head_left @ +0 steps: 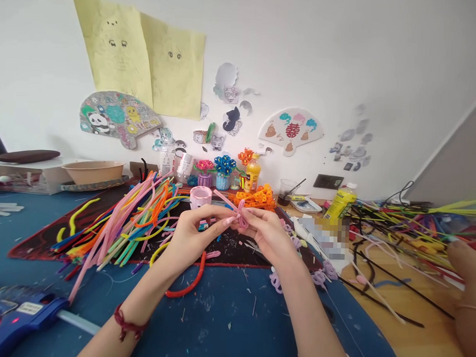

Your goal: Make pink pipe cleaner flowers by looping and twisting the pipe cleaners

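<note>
My two hands meet above the blue table [225,324] and both pinch one pink pipe cleaner [237,208]. My left hand [193,231] holds its twisted middle between thumb and fingertips. My right hand [265,229] grips the same looped part from the other side. One loose end of the pink pipe cleaner sticks up and to the left. A red cord bracelet [128,324] is on my left wrist. A curved red pipe cleaner [191,281] lies on the table under my hands.
A heap of coloured pipe cleaners [131,221] lies left on a dark mat [235,251]. A blue glue gun [18,319] sits bottom left. A pink cup [200,196], small flower pots [222,173] and a yellow bottle [253,173] stand behind. Another person's hand [467,264] reaches in at right.
</note>
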Available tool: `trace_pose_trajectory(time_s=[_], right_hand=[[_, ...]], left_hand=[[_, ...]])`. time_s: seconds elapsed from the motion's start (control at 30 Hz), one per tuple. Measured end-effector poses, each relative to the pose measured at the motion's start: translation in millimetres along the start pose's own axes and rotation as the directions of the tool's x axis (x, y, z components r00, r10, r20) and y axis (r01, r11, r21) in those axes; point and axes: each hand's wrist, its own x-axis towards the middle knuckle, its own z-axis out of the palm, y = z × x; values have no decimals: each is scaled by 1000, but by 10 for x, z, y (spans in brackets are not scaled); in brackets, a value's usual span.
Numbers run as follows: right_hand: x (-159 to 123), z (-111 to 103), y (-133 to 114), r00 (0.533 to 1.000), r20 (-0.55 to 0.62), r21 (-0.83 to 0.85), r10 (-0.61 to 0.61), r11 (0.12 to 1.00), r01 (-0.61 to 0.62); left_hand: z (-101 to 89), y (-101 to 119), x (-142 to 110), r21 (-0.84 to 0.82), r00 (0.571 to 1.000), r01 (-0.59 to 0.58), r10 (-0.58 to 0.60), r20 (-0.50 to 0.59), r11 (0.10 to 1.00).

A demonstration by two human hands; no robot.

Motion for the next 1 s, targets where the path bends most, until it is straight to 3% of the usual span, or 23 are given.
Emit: trace_pose_trajectory(time_s=[0.2,0.3,0.53,0.83,1.0], right_hand=[[-5,-43,-12,999,-20,31,34,999,-33],[9,-51,14,999,-7,49,45,998,-45],[20,-47,29,999,40,33,34,999,-35],[9,31,26,999,32,-8,16,1000,-15],[3,64,19,1000,4,25,6,1000,-6]], left_hand=[[6,-67,1,51,993,-117,115,29,992],[13,-92,7,29,992,-117,116,45,993],[21,-144,9,58,991,57,-64,118,997],[36,-147,25,133,988,152,-150,-29,979],[57,-81,16,65,979,202,-203,14,977]])
